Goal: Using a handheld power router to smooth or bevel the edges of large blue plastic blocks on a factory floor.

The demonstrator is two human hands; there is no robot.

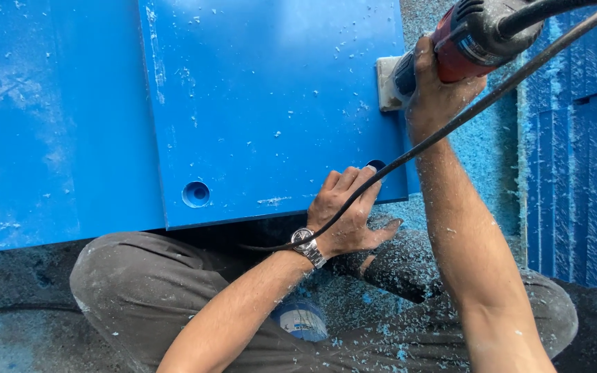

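Red power tool (475, 38) in right hand's (437, 97) closed grip, at blue board (271, 103) edge.

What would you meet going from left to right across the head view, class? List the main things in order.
Large blue sheet → round recess in the upper blue panel → left hand with wristwatch → right hand on the red power tool → stacked blue slabs.

Blue shavings (481, 148) strewn on the ground, stacked blue slabs (578, 173) at right, small blue-white tub (303, 319)
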